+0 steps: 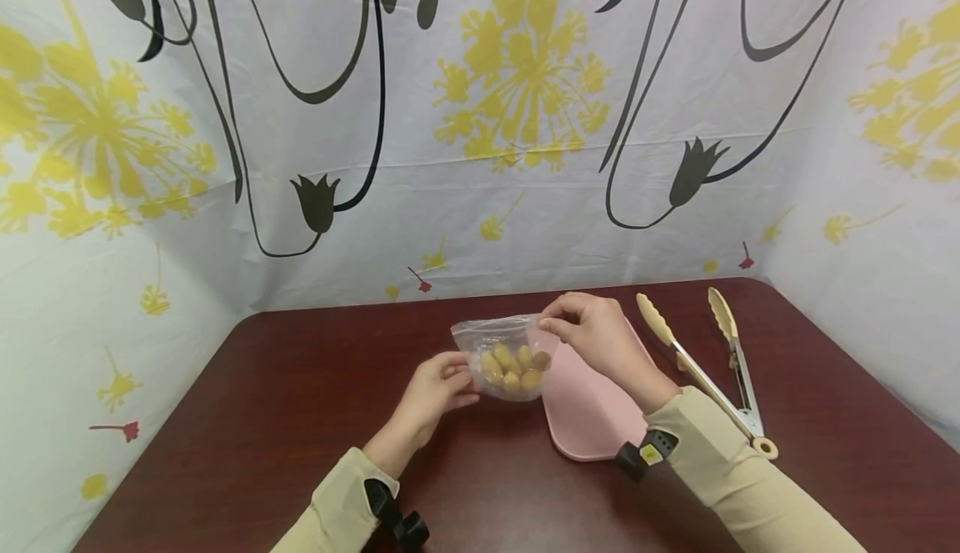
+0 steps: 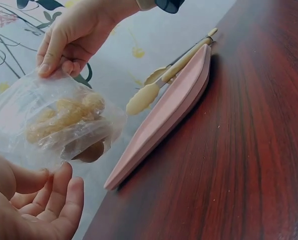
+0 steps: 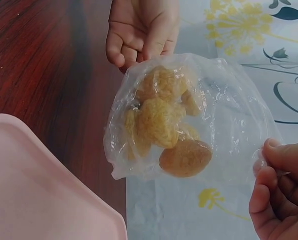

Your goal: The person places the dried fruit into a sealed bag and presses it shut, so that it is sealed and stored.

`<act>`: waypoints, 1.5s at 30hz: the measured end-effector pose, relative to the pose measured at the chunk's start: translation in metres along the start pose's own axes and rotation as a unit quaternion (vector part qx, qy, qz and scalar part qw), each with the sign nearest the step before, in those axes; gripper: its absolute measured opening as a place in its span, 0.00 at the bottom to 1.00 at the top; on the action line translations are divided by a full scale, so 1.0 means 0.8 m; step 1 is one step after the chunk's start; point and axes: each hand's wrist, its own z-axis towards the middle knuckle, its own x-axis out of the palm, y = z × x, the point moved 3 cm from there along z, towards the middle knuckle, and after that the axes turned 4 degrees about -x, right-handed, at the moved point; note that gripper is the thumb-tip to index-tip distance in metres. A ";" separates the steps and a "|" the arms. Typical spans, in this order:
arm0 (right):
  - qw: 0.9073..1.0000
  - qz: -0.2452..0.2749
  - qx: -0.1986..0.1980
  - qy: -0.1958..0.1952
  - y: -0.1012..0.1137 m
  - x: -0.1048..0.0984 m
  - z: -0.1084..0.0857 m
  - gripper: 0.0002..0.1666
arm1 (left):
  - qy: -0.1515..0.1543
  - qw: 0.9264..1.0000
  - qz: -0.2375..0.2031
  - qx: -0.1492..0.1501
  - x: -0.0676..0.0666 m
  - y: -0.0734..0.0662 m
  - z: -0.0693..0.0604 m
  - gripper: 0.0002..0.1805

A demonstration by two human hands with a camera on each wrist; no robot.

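Note:
A clear zip-top plastic bag is held up above the table, its zip edge uppermost in the head view. Inside lie several yellow-brown roundish pieces, mostly wrinkled, one a smoother brown oval; their kind cannot be told. My right hand pinches the bag's upper right corner between thumb and finger. At the opposite side, my left hand pinches the bag's edge with thumb and fingertips, its other fingers loosely bent. In the left wrist view the bag hides part of the background wall.
Under and behind my right hand lies a pink tray or board with rounded corners. Right of it rest metal tongs with cream tips, spread apart. The dark red wooden table ends at a patterned white cloth behind.

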 end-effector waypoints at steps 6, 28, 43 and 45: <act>1.000 -0.003 -0.015 -0.022 0.001 -0.006 0.001 0.04 | -0.008 1.000 0.025 -0.006 -0.003 -0.002 0.000 0.17; 0.999 0.000 0.012 -0.035 0.004 -0.024 0.006 0.05 | 0.018 0.997 -0.038 -0.068 -0.006 0.015 -0.002 0.23; 0.999 0.015 0.026 -0.030 0.003 -0.024 0.006 0.03 | 0.025 0.992 -0.101 -0.067 -0.008 0.021 -0.003 0.24; 0.999 0.017 0.028 -0.028 0.002 -0.024 0.006 0.02 | 0.026 0.992 -0.108 -0.065 -0.008 0.020 -0.004 0.24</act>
